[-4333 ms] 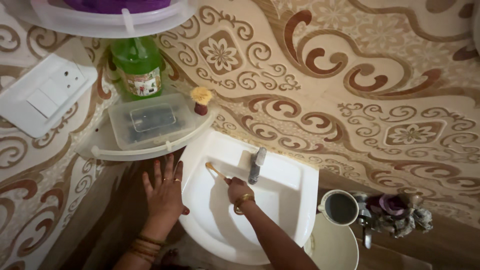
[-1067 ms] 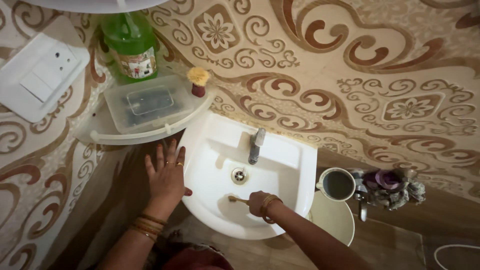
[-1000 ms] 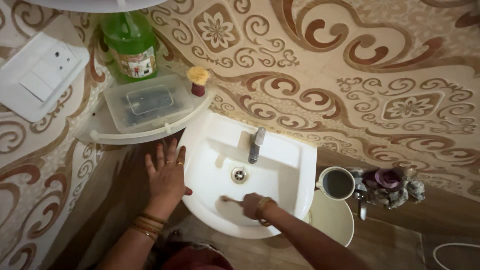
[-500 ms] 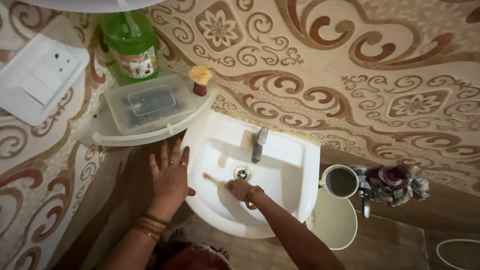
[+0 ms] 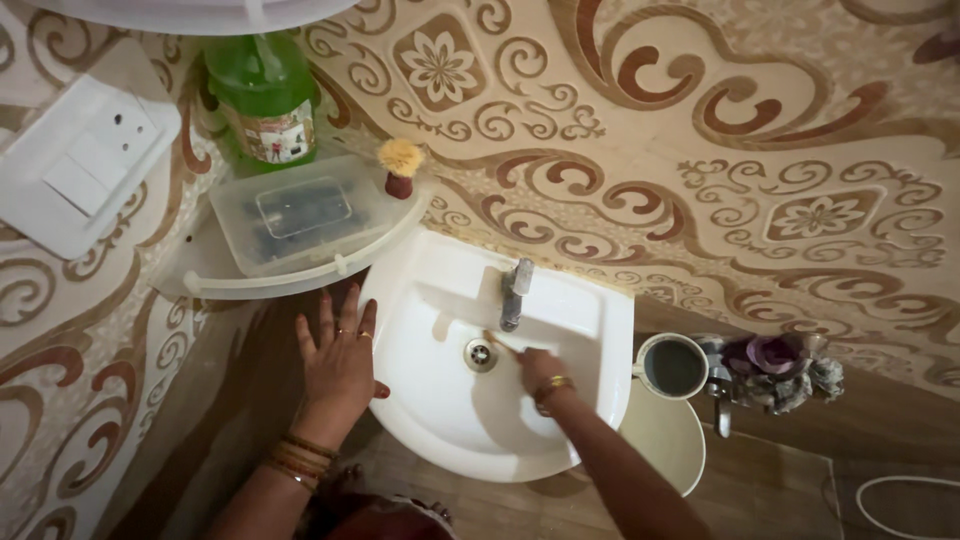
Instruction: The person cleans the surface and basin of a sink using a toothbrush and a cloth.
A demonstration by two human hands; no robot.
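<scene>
2 hands show: the left hand [image 5: 338, 362] lies spread flat on the rim of 1 white sink [image 5: 450, 440]; the right hand [image 5: 541, 370] grips 1 brush [image 5: 500, 345], now beside the drain [image 5: 480, 354] under 1 tap [image 5: 514, 293], farther right than before.

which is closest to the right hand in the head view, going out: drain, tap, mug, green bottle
From the right hand:
1. Drain, just left of it in the basin.
2. Tap, above it at the back of the sink; close to the drain's distance, but slightly farther.
3. Mug, off to the right, past the sink's edge.
4. Green bottle, far up-left on the shelf.
</scene>
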